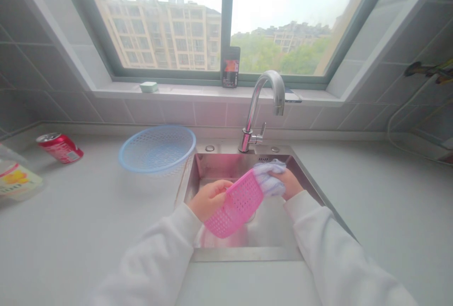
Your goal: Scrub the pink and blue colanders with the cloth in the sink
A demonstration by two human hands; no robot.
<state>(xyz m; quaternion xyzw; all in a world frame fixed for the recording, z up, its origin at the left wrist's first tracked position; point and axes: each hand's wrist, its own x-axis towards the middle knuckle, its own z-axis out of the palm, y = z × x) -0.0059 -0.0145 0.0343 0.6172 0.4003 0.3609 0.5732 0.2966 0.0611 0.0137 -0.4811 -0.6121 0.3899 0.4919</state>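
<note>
Pink perforated basket (245, 199), aslant over the sink (244, 254), crumpled pale cloth (268, 179) at one end.

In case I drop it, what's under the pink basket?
The sink, with what looks like part of the drain showing. The pink basket mostly hides whatever lies directly beneath.

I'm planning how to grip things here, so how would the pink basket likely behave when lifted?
The pink basket is probably light for its size, as it is full of holes. It seems fairly stiff, showing no sag in the left hand. It looks thin, though, so it might flex a little if squeezed.
</note>
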